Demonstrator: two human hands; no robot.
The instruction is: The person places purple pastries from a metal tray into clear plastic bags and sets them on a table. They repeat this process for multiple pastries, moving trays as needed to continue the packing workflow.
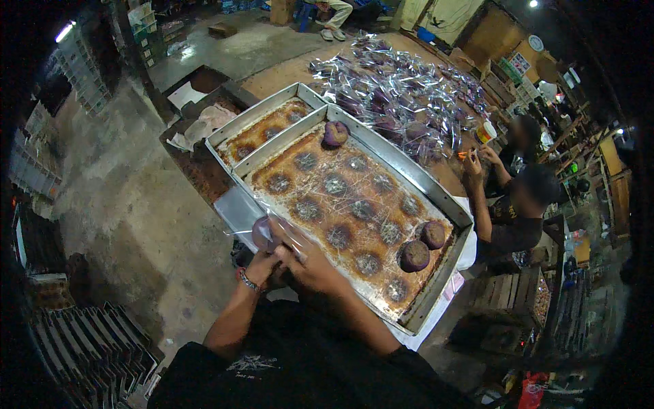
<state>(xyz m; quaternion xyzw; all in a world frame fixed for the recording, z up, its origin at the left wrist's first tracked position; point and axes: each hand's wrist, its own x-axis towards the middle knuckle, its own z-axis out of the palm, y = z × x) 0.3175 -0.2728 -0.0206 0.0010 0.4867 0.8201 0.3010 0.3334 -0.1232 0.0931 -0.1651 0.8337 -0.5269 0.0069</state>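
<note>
Both hands meet over the near left edge of a metal baking tray. My left hand, with a bracelet at the wrist, grips a clear plastic bag. My right hand grips the same bag from the other side, its fingers partly under shiny film. A purple bun shows through the plastic just beyond the fingers. Two purple buns sit close together at the tray's right end; another purple bun lies at its far corner. Dark round baking marks cover the tray floor.
A second metal tray shows past the first one's far left wall. Wrapped purple buns are heaped on the table beyond. Two people sit at the right, one holding something orange. Stacked trays stand on the floor at lower left.
</note>
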